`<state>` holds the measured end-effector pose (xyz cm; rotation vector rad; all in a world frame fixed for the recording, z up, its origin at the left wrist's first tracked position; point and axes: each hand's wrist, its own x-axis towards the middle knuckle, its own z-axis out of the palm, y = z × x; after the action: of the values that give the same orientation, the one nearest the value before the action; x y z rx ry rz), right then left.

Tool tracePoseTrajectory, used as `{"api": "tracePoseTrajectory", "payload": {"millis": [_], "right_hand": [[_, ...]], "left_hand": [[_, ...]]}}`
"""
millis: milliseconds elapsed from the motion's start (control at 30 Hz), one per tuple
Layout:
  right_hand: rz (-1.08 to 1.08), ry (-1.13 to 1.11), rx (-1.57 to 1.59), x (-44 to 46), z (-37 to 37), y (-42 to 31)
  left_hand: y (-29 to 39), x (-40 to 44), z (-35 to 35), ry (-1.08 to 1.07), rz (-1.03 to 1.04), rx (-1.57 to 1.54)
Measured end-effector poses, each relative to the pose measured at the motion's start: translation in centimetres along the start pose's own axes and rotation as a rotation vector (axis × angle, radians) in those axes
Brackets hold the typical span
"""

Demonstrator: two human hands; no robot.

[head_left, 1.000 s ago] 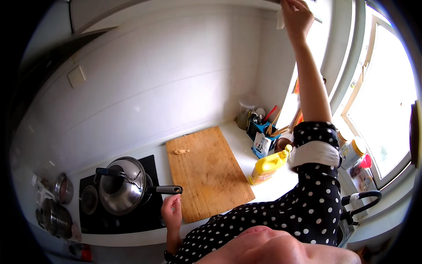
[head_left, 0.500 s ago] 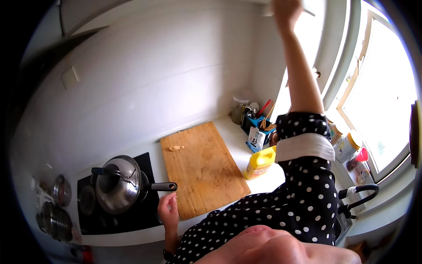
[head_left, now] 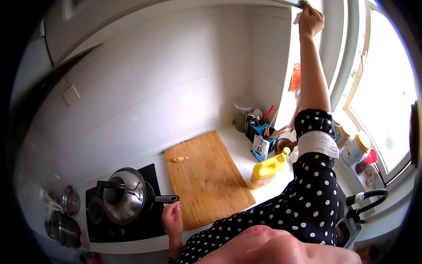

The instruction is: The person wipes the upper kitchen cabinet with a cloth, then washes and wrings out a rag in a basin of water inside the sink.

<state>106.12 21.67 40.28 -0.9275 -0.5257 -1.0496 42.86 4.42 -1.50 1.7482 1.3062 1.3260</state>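
High in the view, my right hand (head_left: 311, 21) is raised at the end of the cabinet edge (head_left: 281, 2). Its fingers are closed around something small and dark that I cannot make out. My left hand (head_left: 172, 218) hangs low by the stove, fingers loosely bent and holding nothing. Just above its fingertips is the black handle (head_left: 166, 199) of a pan with a domed steel lid (head_left: 127, 193). Beside that hand lies a wooden cutting board (head_left: 211, 185) with a small tan piece resembling ginger (head_left: 180, 159) on it.
A yellow bottle (head_left: 266, 171), a salt packet (head_left: 260, 147) and a blue utensil holder (head_left: 263, 130) stand right of the board. Jars (head_left: 355, 147) line the sill by the window. A black faucet (head_left: 367, 198) is at right, with steel pots (head_left: 66, 229) at far left.
The view has tilted upward, so the counter sits a little lower. My right hand shows fully now, further right at the cabinet edge. My left hand stays by the pan handle.
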Motion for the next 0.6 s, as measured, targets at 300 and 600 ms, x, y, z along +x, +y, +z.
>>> {"api": "tracePoseTrajectory", "payload": {"millis": [300,600], "right_hand": [[-0.317,-0.115,-0.163,2.2,-0.9,2.7],[-0.306,-0.181,-0.058,4.4,-1.3,-2.7]], "left_hand": [[0.4,0.9,2.1,0.017,0.017,-0.017],[2.7,1.2,4.2,0.000,0.009,0.005]]}}
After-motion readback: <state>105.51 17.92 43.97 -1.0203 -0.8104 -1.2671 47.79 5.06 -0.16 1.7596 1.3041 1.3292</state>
